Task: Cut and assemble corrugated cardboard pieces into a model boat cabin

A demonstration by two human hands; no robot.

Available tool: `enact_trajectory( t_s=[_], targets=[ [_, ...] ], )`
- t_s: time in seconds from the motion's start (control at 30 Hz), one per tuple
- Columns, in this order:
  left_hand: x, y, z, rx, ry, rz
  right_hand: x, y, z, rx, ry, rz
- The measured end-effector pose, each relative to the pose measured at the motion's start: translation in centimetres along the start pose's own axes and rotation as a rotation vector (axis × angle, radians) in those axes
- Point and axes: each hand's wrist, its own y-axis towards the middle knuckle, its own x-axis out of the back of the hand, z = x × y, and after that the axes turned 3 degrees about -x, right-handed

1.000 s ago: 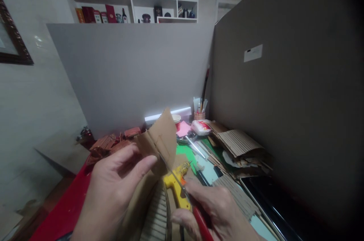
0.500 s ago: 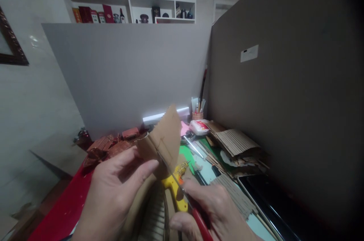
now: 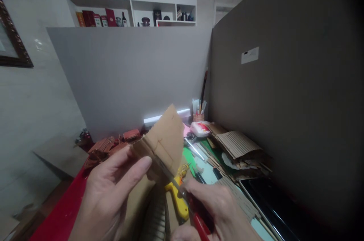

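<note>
A brown piece of cardboard (image 3: pixel 169 135) with faint pencil lines is pinched between the thumb and fingers of my left hand (image 3: pixel 109 184). In my right hand (image 3: pixel 213 205) is a pair of scissors (image 3: pixel 200 224) with red handles. Their blades lie against the cardboard near its lower left part; the tips are partly hidden by it. Just beneath the blades lies a yellow glue gun (image 3: pixel 179 199). Bent corrugated cardboard (image 3: pixel 153 218) sits below my hands, near the bottom edge of the view.
Corrugated cardboard sheets (image 3: pixel 239 144) are stacked at the right, behind a black glossy panel (image 3: pixel 278 203). Reddish-brown pieces (image 3: pixel 105 146) lie at the left on a red cloth (image 3: pixel 61 210). A brush holder (image 3: pixel 198 116) stands at the back, beside a white packet (image 3: pixel 200 128). Grey boards (image 3: pixel 136 66) rise behind.
The cardboard has tilted slightly and its lower left edge has shifted left with my left hand. My right thumb and the scissor handles have spread lower. The camera view has shifted slightly.
</note>
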Motion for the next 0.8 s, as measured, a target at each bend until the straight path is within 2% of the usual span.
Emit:
enact_trajectory(
  t_s=[0.1, 0.2, 0.4, 0.53, 0.7, 0.8],
  targets=[
    [0.29, 0.07, 0.35, -0.027, 0.056, 0.014, -0.06, -0.08, -0.01, -0.021, 0.016, 0.036],
    [0.38, 0.00, 0.58, -0.064, 0.112, 0.022, -0.14, -0.18, 0.16, 0.000, 0.009, 0.011],
    [0.07, -0.03, 0.42, -0.021, 0.086, 0.037, -0.19, 0.02, 0.84, -0.017, 0.040, -0.046],
    [0.04, 0.07, 0.30, -0.014, 0.062, 0.033, -0.16, -0.26, 0.59, -0.027, -0.032, -0.040],
    [0.07, 0.03, 0.13, 0.027, 0.077, 0.082, 0.03, -0.72, 0.14, -0.026, -0.103, -0.010],
    [-0.08, 0.06, -0.05, 0.062, 0.037, 0.120, 0.16, -0.70, 0.42, -0.013, -0.111, -0.046]
  ],
)
